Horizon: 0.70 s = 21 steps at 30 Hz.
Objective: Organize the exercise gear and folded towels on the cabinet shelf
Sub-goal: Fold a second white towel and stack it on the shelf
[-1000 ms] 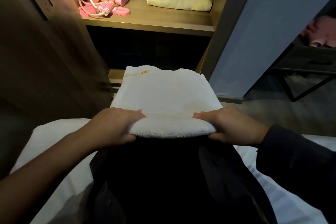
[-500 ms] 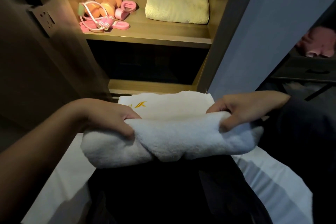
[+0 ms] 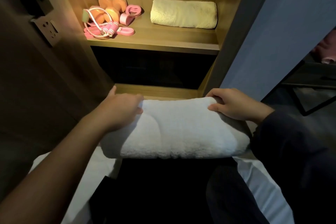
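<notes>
Towel (image 3: 178,132): white, plush, a thick rounded oblong bundle.

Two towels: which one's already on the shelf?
The cream towel, lying on the lit shelf right of the pink gear. The white towel is off it, held by left hand and right hand.

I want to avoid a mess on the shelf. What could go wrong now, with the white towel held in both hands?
1. The left hand and right hand grip the white towel only at its far edge; the fold may sag open when lifted.
2. On the shelf, the cream towel fills the right and the jump rope lies near the front left; this wide towel could knock the rope off.
</notes>
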Each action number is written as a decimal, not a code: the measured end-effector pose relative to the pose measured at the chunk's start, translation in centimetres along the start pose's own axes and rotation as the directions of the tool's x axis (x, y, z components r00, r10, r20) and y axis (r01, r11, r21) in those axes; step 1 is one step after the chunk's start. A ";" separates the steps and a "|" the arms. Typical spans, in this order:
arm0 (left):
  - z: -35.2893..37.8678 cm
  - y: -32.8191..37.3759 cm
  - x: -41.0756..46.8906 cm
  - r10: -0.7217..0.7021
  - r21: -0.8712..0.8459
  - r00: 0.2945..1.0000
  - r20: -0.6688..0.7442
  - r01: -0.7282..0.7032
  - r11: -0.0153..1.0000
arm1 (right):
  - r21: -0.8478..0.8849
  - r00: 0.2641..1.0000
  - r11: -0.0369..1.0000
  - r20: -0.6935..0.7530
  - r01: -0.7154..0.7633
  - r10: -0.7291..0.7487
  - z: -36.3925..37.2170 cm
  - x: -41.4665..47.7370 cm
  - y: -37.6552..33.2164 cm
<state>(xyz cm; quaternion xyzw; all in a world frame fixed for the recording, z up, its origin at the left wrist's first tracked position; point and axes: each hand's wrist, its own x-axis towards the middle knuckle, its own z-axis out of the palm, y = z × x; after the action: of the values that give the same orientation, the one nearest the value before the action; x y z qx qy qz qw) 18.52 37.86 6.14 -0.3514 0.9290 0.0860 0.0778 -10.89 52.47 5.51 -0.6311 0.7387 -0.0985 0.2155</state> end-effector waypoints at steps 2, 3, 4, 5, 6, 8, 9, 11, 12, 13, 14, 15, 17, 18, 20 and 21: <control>0.9 0.6 0.8 -0.048 0.012 0.995 -0.092 0.049 0.999 | 0.058 0.996 0.996 -0.049 -0.068 0.070 1.2 0.5 0.8; 1.7 0.8 0.8 -0.067 -0.020 0.986 -0.154 0.065 0.998 | 0.113 0.991 0.988 -0.076 -0.102 0.111 2.0 0.4 1.3; 2.5 0.8 0.5 -0.098 -0.076 0.970 -0.222 0.082 0.994 | 0.189 0.983 0.973 -0.100 -0.131 0.152 2.7 0.1 1.8; 3.4 0.6 0.0 -0.143 -0.152 0.945 -0.295 0.101 0.983 | 0.279 0.973 0.948 -0.123 -0.156 0.196 3.4 -0.4 2.1; 4.2 0.4 -0.7 -0.209 -0.256 0.909 -0.360 0.119 0.959 | 0.369 0.959 0.913 -0.147 -0.176 0.244 4.0 -1.1 2.4; 5.6 -0.2 -2.3 -0.386 -0.523 0.832 -0.399 0.139 0.841 | 0.525 0.922 0.826 -0.180 -0.204 0.342 5.1 -2.6 2.7; 6.1 -0.6 -3.0 -0.475 -0.656 0.810 -0.345 0.154 0.739 | 0.592 0.906 0.778 -0.181 -0.211 0.383 5.4 -3.3 2.7; 6.7 -1.2 -4.1 -0.589 -0.870 0.793 -0.157 0.171 0.462 | 0.687 0.887 0.697 -0.170 -0.207 0.430 5.8 -4.7 2.6; 6.9 -1.5 -4.6 -0.603 -0.930 0.794 -0.073 0.164 0.329 | 0.715 0.882 0.668 -0.162 -0.205 0.443 5.9 -5.4 2.5; 7.3 -1.7 -5.3 -0.599 -0.960 0.801 -0.018 0.153 0.234 | 0.740 0.879 0.641 -0.152 -0.202 0.452 6.1 -6.1 2.3; 7.7 -1.8 -6.0 -0.588 -0.974 0.809 0.006 0.138 0.181 | 0.770 0.880 0.609 -0.141 -0.190 0.453 6.4 -6.9 2.2; 8.4 -1.9 -6.7 -0.575 -0.983 0.818 0.010 0.115 0.146 | 0.800 0.889 0.575 -0.128 -0.169 0.439 6.6 -7.8 2.2; 9.7 -1.8 -8.2 -0.540 -0.996 0.842 0.023 0.065 0.060 | 0.852 0.925 0.504 -0.070 -0.139 0.372 7.4 -9.6 2.3; 10.1 -1.6 -8.7 -0.513 -0.998 0.857 0.037 0.059 0.026 | 0.870 0.939 0.472 -0.035 -0.139 0.342 7.9 -10.4 2.3; 10.8 -1.5 -9.2 -0.490 -0.997 0.872 0.012 0.049 0.063 | 0.881 0.941 0.454 -0.030 -0.135 0.337 8.6 -11.3 2.2; 10.8 -1.5 -9.3 -0.506 -0.993 0.862 -0.032 0.030 0.114 | 0.872 0.930 0.477 -0.080 -0.108 0.358 8.7 -11.5 2.1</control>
<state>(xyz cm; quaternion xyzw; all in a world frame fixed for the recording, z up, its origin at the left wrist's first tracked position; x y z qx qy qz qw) 27.30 45.00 -2.62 -0.4920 0.5656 0.5762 -0.3256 -7.62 65.17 -0.88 -0.3164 0.6931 -0.4980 0.4142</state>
